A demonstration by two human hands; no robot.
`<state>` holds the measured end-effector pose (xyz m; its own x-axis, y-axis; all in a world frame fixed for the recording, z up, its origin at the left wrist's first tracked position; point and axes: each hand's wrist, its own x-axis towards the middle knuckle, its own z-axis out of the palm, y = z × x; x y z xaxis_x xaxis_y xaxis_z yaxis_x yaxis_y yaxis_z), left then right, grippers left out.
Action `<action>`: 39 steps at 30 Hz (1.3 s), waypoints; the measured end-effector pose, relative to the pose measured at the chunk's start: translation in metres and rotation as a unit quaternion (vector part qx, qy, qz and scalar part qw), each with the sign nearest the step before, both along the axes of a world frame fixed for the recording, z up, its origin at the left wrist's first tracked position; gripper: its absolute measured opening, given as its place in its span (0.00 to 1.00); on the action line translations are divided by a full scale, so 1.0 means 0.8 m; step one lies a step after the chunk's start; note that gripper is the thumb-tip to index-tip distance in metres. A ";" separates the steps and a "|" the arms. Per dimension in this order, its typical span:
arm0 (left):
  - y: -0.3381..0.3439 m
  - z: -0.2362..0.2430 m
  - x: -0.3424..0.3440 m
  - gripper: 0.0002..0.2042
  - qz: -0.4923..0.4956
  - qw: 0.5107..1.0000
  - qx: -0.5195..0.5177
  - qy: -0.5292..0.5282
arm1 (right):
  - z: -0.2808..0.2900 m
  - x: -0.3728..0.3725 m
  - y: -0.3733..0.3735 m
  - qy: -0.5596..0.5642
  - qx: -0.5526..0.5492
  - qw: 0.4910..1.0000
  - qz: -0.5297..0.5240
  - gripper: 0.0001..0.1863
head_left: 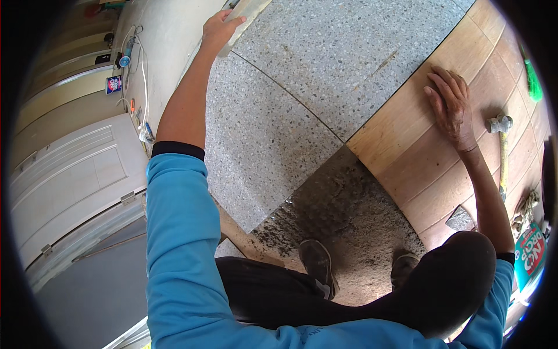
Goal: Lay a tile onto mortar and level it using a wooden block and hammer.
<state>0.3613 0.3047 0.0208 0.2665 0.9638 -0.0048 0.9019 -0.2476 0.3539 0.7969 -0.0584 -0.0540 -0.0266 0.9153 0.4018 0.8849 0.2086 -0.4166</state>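
My left hand [218, 32] grips a pale, flat bar [250, 13] at the top, along the left edge of speckled grey terrazzo tiles [325, 64]. My right hand [450, 107] rests with fingers spread on beige wood-look floor tiles [401, 139]. To its right lies a hammer [501, 148] with a metal head and yellow handle. Below the grey tiles is a patch of dark, wet, lumpy mortar [331, 203], with my shoes at its lower part.
A white panelled door [78, 174] stands at left, near cables and small tools [139, 125] along the wall. At right are a green brush [532, 78], a small tile offcut [459, 218], a rag [526, 206] and a teal bag [529, 256]. My bent knee is at lower right.
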 end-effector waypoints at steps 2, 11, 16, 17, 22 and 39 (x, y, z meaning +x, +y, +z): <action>-0.001 0.002 -0.004 0.31 0.019 1.000 -0.011 0.021 | -0.001 -0.002 0.001 -0.002 0.005 1.000 0.001 0.17; -0.075 0.027 -0.061 0.31 -0.038 0.995 -0.042 0.078 | -0.008 0.003 0.003 -0.010 0.007 1.000 0.005 0.16; -0.188 0.029 -0.158 0.28 0.012 0.993 -0.075 0.088 | -0.011 0.007 0.001 -0.014 0.011 1.000 0.002 0.16; -0.214 0.029 -0.181 0.28 0.018 0.993 -0.078 0.088 | -0.013 0.005 0.000 -0.013 0.009 1.000 0.008 0.16; -0.321 0.023 -0.308 0.26 0.090 0.987 -0.108 0.077 | -0.026 0.008 0.008 -0.028 0.036 0.999 0.008 0.15; -0.400 0.000 -0.273 0.25 0.081 0.996 -0.028 -0.010 | 0.039 0.017 -0.060 -0.086 0.066 0.993 0.044 0.18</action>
